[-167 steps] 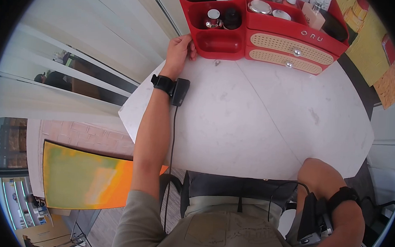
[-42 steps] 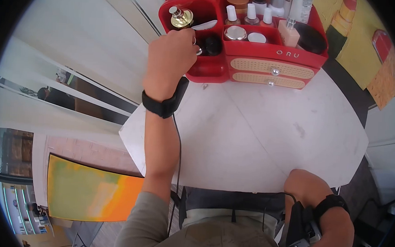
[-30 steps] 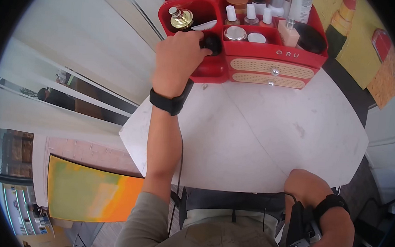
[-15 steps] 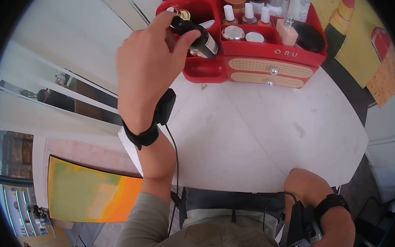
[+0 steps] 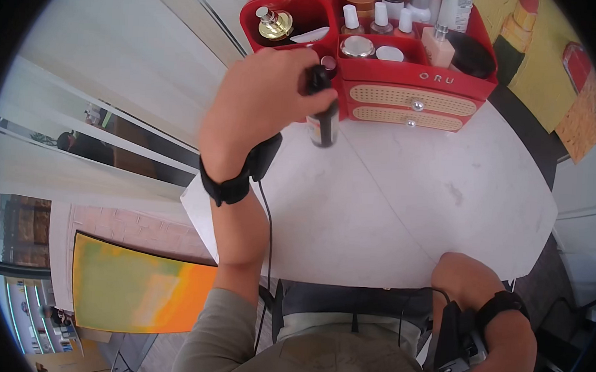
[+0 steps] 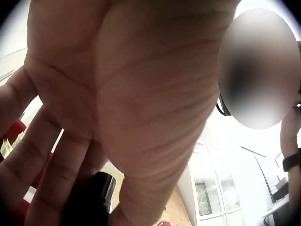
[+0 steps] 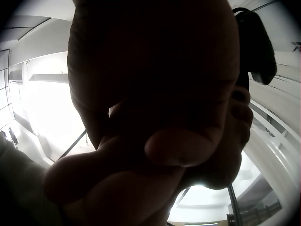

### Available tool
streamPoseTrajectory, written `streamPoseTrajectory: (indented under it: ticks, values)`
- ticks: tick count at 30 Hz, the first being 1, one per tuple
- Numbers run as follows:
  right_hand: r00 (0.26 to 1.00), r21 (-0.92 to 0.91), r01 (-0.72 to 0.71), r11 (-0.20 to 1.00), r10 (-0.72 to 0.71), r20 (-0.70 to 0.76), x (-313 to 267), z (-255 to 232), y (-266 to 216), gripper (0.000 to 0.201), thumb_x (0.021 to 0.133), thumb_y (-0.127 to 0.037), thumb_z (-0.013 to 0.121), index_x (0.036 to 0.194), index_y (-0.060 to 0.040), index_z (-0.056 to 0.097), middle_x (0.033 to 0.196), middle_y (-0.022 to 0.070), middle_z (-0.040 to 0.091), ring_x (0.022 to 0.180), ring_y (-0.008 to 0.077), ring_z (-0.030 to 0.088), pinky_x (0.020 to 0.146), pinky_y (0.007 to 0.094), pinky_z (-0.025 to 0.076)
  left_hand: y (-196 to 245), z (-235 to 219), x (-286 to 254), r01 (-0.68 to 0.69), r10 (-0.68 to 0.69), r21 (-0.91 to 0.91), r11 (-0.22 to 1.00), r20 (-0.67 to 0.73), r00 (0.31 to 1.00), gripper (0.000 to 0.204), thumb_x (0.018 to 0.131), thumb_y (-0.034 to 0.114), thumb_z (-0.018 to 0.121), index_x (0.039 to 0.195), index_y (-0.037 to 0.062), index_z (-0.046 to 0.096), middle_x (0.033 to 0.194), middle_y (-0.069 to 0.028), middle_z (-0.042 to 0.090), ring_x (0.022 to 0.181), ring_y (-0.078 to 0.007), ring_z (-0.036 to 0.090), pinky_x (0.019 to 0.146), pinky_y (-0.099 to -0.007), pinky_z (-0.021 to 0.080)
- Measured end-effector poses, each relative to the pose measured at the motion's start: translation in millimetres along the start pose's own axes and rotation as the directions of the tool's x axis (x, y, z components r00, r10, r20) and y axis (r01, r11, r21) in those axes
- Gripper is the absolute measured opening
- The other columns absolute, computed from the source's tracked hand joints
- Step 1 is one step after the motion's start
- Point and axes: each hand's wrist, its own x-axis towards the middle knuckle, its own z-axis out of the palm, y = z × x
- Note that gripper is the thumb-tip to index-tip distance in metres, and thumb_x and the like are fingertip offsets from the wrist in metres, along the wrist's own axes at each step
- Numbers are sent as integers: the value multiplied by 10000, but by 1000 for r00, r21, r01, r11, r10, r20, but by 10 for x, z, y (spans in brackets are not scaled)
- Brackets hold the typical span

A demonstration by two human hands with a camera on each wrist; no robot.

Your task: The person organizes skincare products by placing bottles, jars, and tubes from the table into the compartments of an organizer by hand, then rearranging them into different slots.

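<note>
My left hand (image 5: pixel 262 102) grips a small dark bottle (image 5: pixel 325 127) by its black top, between thumb and fingers. The bottle hangs upright in front of the red cosmetics organizer (image 5: pixel 383 73), over the marble-patterned table (image 5: pixel 407 193), its pale label partly showing. In the left wrist view the shiny black cap (image 6: pixel 106 188) shows between fingers and thumb. My right hand (image 5: pixel 466 275) lies bent at the table's front edge. The right wrist view shows that hand (image 7: pixel 155 117) dark against the light, fingers loosely curled, nothing in them.
The organizer bears a gold-topped bottle (image 5: pixel 275 24), several white-capped nail polishes (image 5: pixel 381 20), a silver-lidded jar (image 5: pixel 358 47) and a pink bottle (image 5: pixel 438 48). Its two drawers have pearl knobs (image 5: pixel 417 106). A pale curtain (image 5: pixel 136 46) hangs at the left.
My left hand has taken the dark bottle out of the organizer's left compartment, where it was tilted, and brought it forward and upright over the table. The right hand stays at the table edge.
</note>
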Motion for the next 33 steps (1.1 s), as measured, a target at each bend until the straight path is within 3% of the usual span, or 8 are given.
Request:
streamPoseTrajectory:
  ticks: [1,9,12,14,18,26,30,33]
  values:
    - [1000,1,9,1000,-9,2,-145,45,32,542,744,22,664,1284,-29,657,1101,138,695,965,303,639,903,331,509,38,8,3,-4,1,55,998,62,998,278,811,285,778,980,76,705,826,-81,731,802,-287,693,721,-393,551]
    - [997,7,75,997,-75,7,-302,76,119,537,752,21,664,1287,-31,657,1101,136,695,964,303,638,905,331,509,-75,345,55,-100,106,-34,994,228,968,270,835,254,814,992,93,664,798,-49,687,748,-193,657,669,-336,504]
    - [995,9,101,995,-101,11,-343,84,144,535,755,21,664,1288,-32,657,1101,135,695,963,303,638,905,331,509,-29,317,70,-152,165,-105,983,136,977,259,861,297,799,981,106,673,769,-57,678,707,-196,651,652,-334,501]
    - [993,10,117,993,-117,13,-296,69,141,534,757,21,664,1289,-32,656,1101,134,695,963,303,638,906,331,509,11,206,111,87,-65,-147,985,148,987,261,895,342,769,966,107,680,746,-55,680,673,-205,649,624,-332,497]
    - [989,13,150,989,-150,8,-146,23,137,532,761,20,664,1290,-33,656,1101,133,695,963,303,638,907,331,509,-247,309,178,141,-106,158,977,-210,972,228,933,307,724,985,86,700,730,-56,680,664,-213,651,583,-346,478]
    - [975,20,222,975,-222,27,-325,93,219,527,769,20,664,1293,-35,655,1101,131,696,962,303,637,909,331,509,-379,578,364,66,-62,131,989,-40,997,237,889,281,721,1084,146,709,914,-81,751,873,-313,719,756,-434,573]
    - [967,23,250,968,-251,33,-342,91,259,525,773,19,665,1295,-36,655,1101,130,696,961,303,637,910,332,509,-452,458,285,62,-43,142,988,-134,990,231,872,255,739,1058,121,708,811,-75,717,769,-277,692,660,-383,526]
    - [961,27,273,962,-274,36,261,-81,139,523,776,19,665,1296,-37,655,1101,130,696,961,303,637,910,332,509,-494,312,190,243,-220,251,937,-113,969,238,875,255,719,1080,134,730,791,-61,723,753,-248,708,673,-369,532]
